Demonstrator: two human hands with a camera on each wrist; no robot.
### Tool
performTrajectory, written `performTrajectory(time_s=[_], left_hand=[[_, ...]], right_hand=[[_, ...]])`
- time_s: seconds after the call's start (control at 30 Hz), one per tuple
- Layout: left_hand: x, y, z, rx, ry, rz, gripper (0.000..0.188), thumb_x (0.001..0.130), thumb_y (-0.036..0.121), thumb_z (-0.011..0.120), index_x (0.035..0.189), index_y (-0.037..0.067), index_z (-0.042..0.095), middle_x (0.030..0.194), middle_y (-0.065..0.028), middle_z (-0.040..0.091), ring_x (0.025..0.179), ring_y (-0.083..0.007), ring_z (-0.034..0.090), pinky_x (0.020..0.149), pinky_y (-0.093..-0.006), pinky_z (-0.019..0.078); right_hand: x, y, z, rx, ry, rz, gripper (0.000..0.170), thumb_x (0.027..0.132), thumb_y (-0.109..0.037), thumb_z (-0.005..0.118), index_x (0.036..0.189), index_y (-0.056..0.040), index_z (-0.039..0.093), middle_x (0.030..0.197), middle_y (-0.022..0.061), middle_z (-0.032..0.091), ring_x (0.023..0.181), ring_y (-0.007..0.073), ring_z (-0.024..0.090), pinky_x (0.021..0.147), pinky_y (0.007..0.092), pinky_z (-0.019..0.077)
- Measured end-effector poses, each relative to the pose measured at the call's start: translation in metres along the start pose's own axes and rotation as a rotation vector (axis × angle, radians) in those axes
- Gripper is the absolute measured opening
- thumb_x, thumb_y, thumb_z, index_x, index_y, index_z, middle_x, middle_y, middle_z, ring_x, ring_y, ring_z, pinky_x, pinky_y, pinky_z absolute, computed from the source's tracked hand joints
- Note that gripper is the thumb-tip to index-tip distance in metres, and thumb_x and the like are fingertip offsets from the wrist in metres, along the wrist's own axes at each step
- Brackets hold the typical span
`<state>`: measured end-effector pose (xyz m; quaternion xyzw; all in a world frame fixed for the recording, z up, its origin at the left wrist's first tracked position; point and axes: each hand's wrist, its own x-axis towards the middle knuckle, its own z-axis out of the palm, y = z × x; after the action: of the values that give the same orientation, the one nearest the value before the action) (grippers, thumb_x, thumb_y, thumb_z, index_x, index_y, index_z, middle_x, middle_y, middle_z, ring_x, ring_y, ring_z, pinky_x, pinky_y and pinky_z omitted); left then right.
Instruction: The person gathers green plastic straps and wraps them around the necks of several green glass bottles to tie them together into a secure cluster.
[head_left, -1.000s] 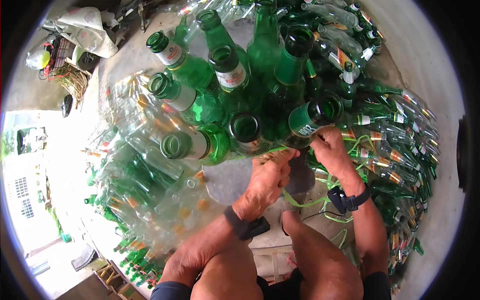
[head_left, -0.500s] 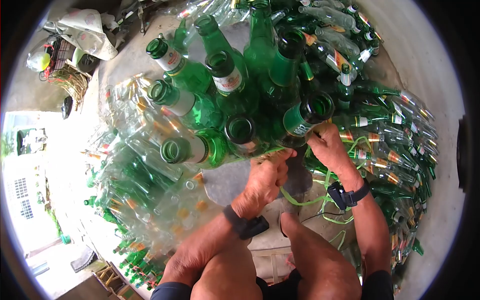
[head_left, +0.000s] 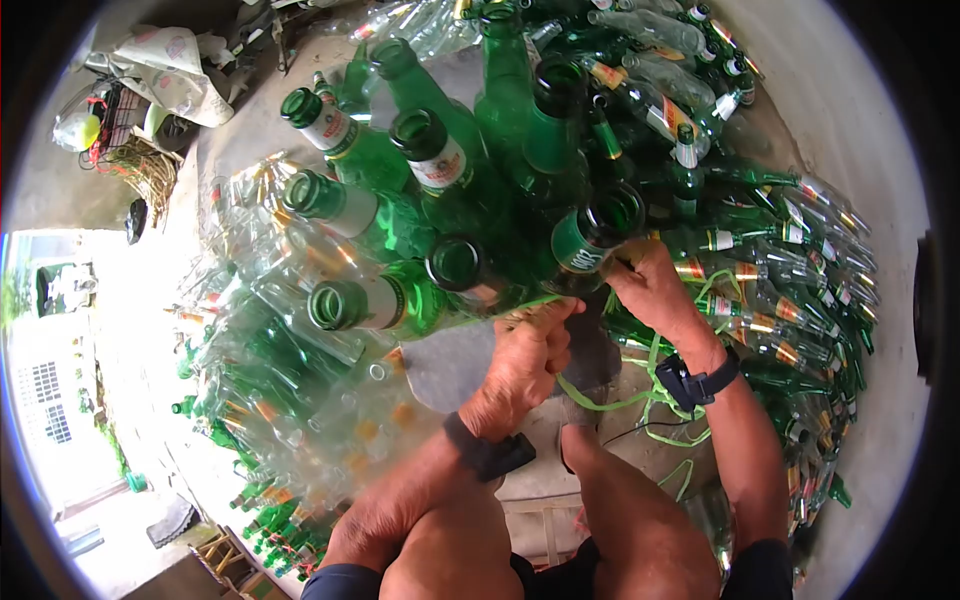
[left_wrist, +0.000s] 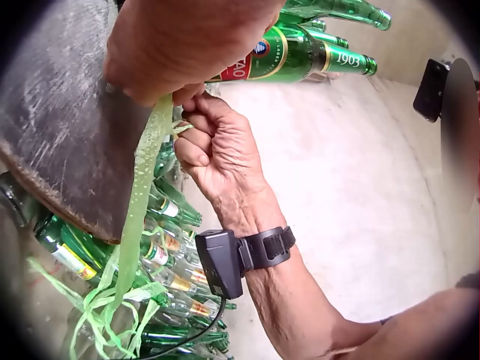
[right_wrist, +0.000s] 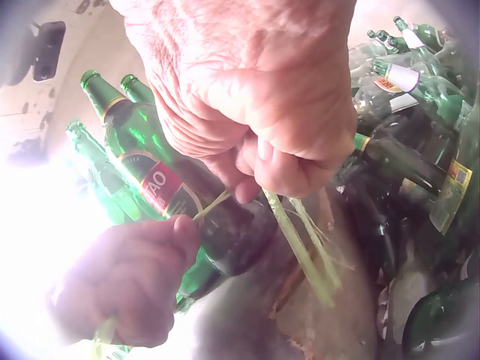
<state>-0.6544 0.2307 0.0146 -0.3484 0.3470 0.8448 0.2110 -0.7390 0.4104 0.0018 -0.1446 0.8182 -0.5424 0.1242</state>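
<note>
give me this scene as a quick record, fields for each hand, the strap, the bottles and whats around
left hand: grips green strap
right hand: grips strap too, beside a bottle marked 1903
strap: a thin strand runs between both hands; a loose tangle hangs lower down
bottle group: green, packed close, open mouths toward the head camera
surface: dark board below the group
surroundings: many bottles lying piled on both sides
wrists: black device strapped on each

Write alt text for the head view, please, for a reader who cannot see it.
A person's left hand and right hand grip a green strap beside clustered upright green bottles; more bottles lie heaped to either side.
</note>
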Motion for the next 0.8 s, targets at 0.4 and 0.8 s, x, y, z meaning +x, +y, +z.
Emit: performTrajectory(time_s=[0.4,0.8], left_hand=[[-0.001,0.002,0.005,0.016,0.039,0.021,0.012,0.097,0.015,0.07,0.095,0.003,0.067,0.059,0.0104,0.034,0.046,-0.0034,0.024,0.044,-0.0261,0.0158],[-0.001,0.0,-0.001,-0.01,-0.013,0.014,0.012,0.097,0.015,0.07,0.093,0.004,0.066,0.059,0.0106,0.033,0.046,-0.0032,0.023,0.044,-0.0256,0.0159]], right_hand=[[-0.005,-0.002,0.005,-0.03,0.069,-0.068,0.014,0.091,-0.007,0.065,0.082,0.0033,0.066,0.06,0.0084,0.045,0.057,0.0121,0.039,0.053,0.0344,0.0347],[-0.006,-0.002,0.002,-0.064,0.036,-0.063,0.018,0.093,-0.008,0.066,0.079,0.0027,0.062,0.059,0.0071,0.042,0.056,0.013,0.037,0.052,0.0351,0.0333]])
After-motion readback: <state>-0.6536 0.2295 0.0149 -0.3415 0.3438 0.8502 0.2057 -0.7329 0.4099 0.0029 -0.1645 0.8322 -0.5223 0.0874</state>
